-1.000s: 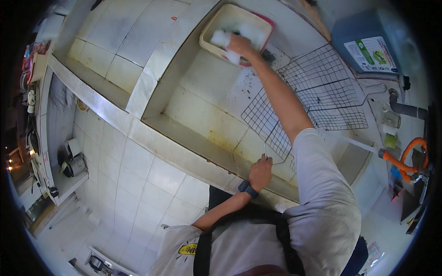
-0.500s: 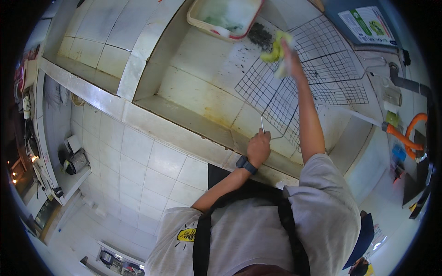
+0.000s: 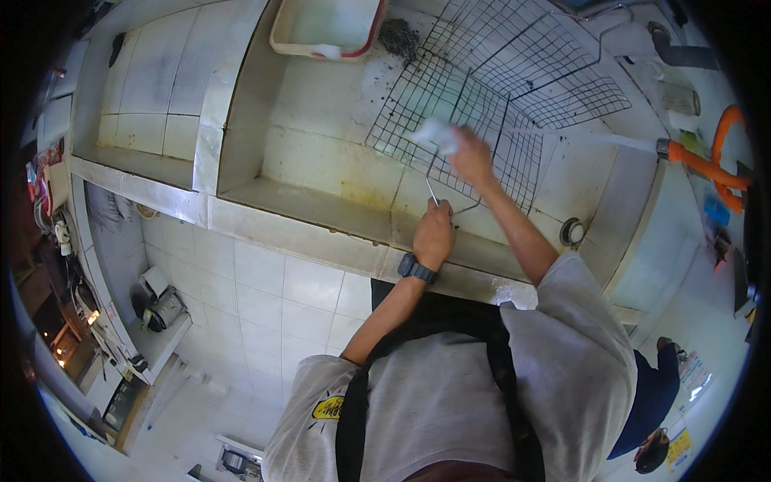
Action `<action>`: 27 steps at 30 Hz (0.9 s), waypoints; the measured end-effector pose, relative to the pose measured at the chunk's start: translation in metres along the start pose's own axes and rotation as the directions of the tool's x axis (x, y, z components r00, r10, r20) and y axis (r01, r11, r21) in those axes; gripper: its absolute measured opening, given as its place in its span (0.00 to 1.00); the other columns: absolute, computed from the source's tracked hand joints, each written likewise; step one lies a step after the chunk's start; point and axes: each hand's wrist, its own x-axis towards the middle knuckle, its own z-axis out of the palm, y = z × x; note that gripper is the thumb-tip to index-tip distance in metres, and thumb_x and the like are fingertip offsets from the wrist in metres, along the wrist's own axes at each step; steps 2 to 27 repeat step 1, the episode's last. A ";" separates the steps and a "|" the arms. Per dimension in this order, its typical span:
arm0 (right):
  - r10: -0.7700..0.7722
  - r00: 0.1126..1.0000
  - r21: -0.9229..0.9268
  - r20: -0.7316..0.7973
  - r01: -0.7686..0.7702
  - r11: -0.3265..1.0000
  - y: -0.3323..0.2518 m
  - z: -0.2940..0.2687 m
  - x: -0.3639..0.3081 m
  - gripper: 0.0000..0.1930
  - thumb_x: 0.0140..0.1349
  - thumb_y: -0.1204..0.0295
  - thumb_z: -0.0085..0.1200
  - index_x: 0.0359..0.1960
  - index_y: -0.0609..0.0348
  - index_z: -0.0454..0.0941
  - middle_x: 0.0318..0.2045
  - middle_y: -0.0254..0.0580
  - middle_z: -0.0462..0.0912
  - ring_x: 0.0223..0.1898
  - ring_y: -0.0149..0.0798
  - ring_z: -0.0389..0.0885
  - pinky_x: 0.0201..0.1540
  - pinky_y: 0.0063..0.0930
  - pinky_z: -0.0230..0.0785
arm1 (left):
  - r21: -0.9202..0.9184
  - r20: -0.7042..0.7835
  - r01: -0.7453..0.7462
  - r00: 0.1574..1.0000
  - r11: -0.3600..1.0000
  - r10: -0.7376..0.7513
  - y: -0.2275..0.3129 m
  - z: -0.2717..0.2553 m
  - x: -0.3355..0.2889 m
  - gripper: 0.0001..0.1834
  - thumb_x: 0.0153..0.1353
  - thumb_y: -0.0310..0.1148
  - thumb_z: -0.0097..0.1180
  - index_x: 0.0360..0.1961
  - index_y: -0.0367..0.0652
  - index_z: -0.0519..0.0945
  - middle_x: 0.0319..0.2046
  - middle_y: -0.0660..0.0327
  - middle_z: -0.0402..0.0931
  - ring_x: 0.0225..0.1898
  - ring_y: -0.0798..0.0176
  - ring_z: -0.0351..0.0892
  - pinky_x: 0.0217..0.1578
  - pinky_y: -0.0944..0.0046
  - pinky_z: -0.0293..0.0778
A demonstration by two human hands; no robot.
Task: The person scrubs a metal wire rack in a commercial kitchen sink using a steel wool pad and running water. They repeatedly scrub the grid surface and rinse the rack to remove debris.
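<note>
A black wire rack (image 3: 507,100) with folded-up mesh sides lies tilted in the tiled basin. My left hand (image 3: 434,235), wearing a dark wristwatch, is closed round the rack's thin metal handle (image 3: 432,189) at the basin's front edge. Pressed to the near part of the mesh is a pale, sudsy sponge (image 3: 436,136), smeared by motion. My right hand (image 3: 472,157) grips it, just beyond and to the right of my left. Its yellow side shows only in the earlier frame.
A red-rimmed tub (image 3: 353,55) of cloudy water stands at the back left of the basin. Beside it sits a dark, crumbly clump (image 3: 399,38). From the right, an orange hose (image 3: 697,164) sprays water into the basin, above a round drain (image 3: 573,232). A raised ledge (image 3: 313,232) runs along the front.
My right hand has drawn the sponge from the rack's far part down toward the handle. My left hand keeps its hold on the handle. The view has shifted, with the tub now farther up and left.
</note>
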 end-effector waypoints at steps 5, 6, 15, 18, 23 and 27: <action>0.008 1.000 0.009 0.000 -0.008 1.000 0.003 0.003 -0.005 0.19 0.55 0.64 0.55 0.48 0.53 0.73 0.36 0.49 0.76 0.30 0.51 0.80 0.32 0.40 0.76 | -0.002 -0.015 -0.012 1.000 1.000 0.012 0.000 0.000 0.000 0.10 0.51 0.22 0.51 0.36 0.41 0.72 0.39 0.47 0.70 0.34 0.42 0.76 0.35 0.48 0.73; 0.008 1.000 0.009 0.000 -0.008 1.000 0.003 0.003 -0.005 0.19 0.55 0.64 0.55 0.48 0.53 0.73 0.36 0.49 0.76 0.30 0.51 0.80 0.32 0.40 0.76 | -0.002 -0.015 -0.012 1.000 1.000 0.012 0.000 0.000 0.000 0.10 0.51 0.22 0.51 0.36 0.41 0.72 0.39 0.47 0.70 0.34 0.42 0.76 0.35 0.48 0.73; 0.008 1.000 0.009 0.000 -0.008 1.000 0.003 0.003 -0.005 0.19 0.55 0.64 0.55 0.48 0.53 0.73 0.36 0.49 0.76 0.30 0.51 0.80 0.32 0.40 0.76 | -0.002 -0.015 -0.012 1.000 1.000 0.012 0.000 0.000 0.000 0.10 0.51 0.22 0.51 0.36 0.41 0.72 0.39 0.47 0.70 0.34 0.42 0.76 0.35 0.48 0.73; 0.008 1.000 0.009 0.000 -0.008 1.000 0.003 0.003 -0.005 0.19 0.55 0.64 0.55 0.48 0.53 0.73 0.36 0.49 0.76 0.30 0.51 0.80 0.32 0.40 0.76 | -0.002 -0.015 -0.012 1.000 1.000 0.012 0.000 0.000 0.000 0.10 0.51 0.22 0.51 0.36 0.41 0.72 0.39 0.47 0.70 0.34 0.42 0.76 0.35 0.48 0.73; 0.008 1.000 0.009 0.000 -0.008 1.000 0.003 0.003 -0.005 0.19 0.55 0.64 0.55 0.48 0.53 0.73 0.36 0.49 0.76 0.30 0.51 0.80 0.32 0.40 0.76 | -0.002 -0.015 -0.012 1.000 1.000 0.012 0.000 0.000 0.000 0.10 0.51 0.22 0.51 0.36 0.41 0.72 0.39 0.47 0.70 0.34 0.42 0.76 0.35 0.48 0.73; 0.008 1.000 0.009 0.000 -0.008 1.000 0.003 0.003 -0.005 0.19 0.55 0.64 0.55 0.48 0.53 0.73 0.36 0.49 0.76 0.30 0.51 0.80 0.32 0.40 0.76 | -0.002 -0.015 -0.012 1.000 1.000 0.012 0.000 0.000 0.000 0.10 0.51 0.22 0.51 0.36 0.41 0.72 0.39 0.47 0.70 0.34 0.42 0.76 0.35 0.48 0.73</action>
